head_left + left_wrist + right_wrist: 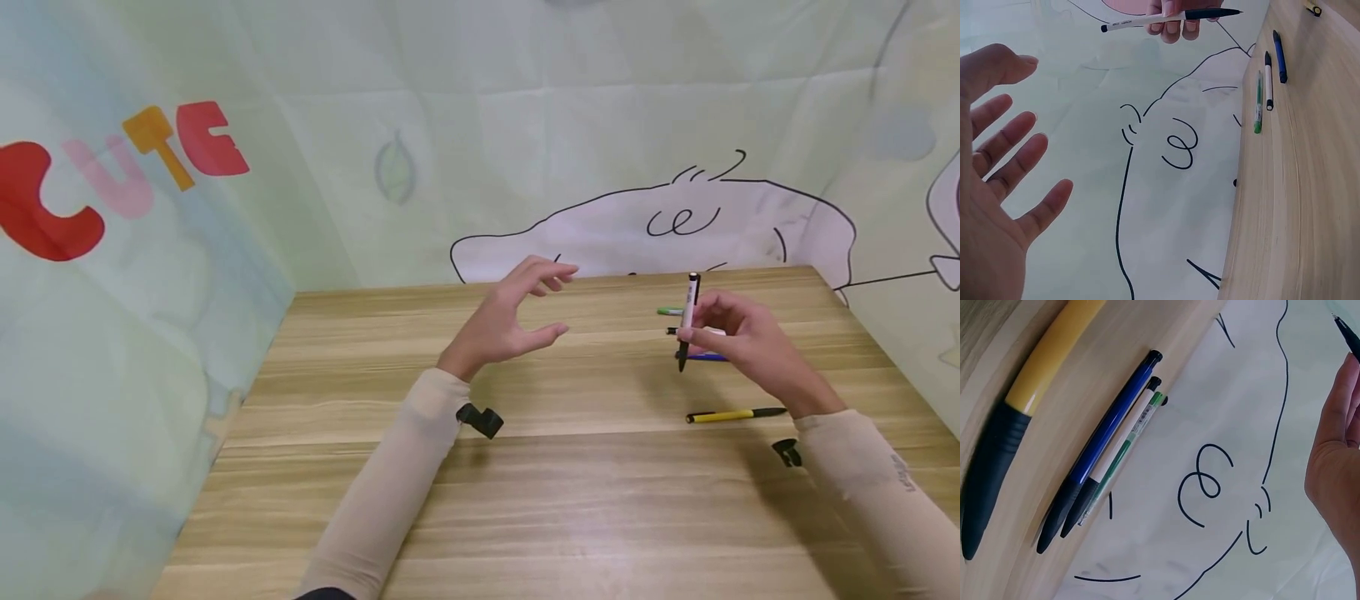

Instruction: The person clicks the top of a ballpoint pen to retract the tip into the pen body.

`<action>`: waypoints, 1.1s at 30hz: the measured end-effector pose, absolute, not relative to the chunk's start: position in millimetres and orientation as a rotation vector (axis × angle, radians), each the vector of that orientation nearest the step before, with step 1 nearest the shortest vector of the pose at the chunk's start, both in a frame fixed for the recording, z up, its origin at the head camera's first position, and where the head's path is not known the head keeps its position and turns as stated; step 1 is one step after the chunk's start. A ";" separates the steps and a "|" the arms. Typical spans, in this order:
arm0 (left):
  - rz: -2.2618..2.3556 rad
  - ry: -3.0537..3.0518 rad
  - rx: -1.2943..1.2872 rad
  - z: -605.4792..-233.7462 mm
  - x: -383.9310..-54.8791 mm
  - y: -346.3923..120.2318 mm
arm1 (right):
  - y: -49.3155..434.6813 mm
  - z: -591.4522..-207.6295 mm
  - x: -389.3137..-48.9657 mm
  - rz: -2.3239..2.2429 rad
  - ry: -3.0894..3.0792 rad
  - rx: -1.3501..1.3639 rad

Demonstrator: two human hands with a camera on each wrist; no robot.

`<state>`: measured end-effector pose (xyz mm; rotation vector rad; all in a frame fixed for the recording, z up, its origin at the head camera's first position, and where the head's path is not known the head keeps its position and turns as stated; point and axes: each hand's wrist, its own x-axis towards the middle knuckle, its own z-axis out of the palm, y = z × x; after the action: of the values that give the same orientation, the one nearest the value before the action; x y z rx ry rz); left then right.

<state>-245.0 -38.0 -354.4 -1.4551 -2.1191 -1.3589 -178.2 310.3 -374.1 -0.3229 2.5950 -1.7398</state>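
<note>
Between thumb and fingers, my right hand (pixel 738 337) pinches a white pen (pixel 688 310) with a black tip and black end, held nearly upright above the table. My left hand (pixel 510 317) hovers to the left, fingers spread and thumb apart, holding nothing. Behind and below the right hand lie a green pen (pixel 1258 103), a second white pen (pixel 1269 81) and a blue pen (pixel 1280 56), side by side. Nearer the front rests a yellow pen (pixel 731 415) with a black grip, close to the right wrist.
The wooden table (pixel 570 500) meets a printed cloth backdrop (pixel 420 125) along its back edge. Another cloth wall with the letters CUTE (pixel 56 237) stands at the left. A black clip (pixel 482 419) sticks out from the left wrist, another black clip (pixel 787 452) from the right.
</note>
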 end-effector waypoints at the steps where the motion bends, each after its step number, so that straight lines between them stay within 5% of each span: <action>1: -1.363 -2.116 -1.454 -354.6 -245.0 -36.4 | 309.4 -373.9 -178.3 -1.747 2.587 -0.327; 33: -1.389 -2.071 -1.554 -357.5 -243.3 17.4 | 289.7 -369.8 -185.4 -1.833 2.506 -0.521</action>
<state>-243.3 17.4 -357.5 -1.5538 -2.0714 -1.3889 -185.4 289.7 -369.8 -0.5210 2.5065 -1.8333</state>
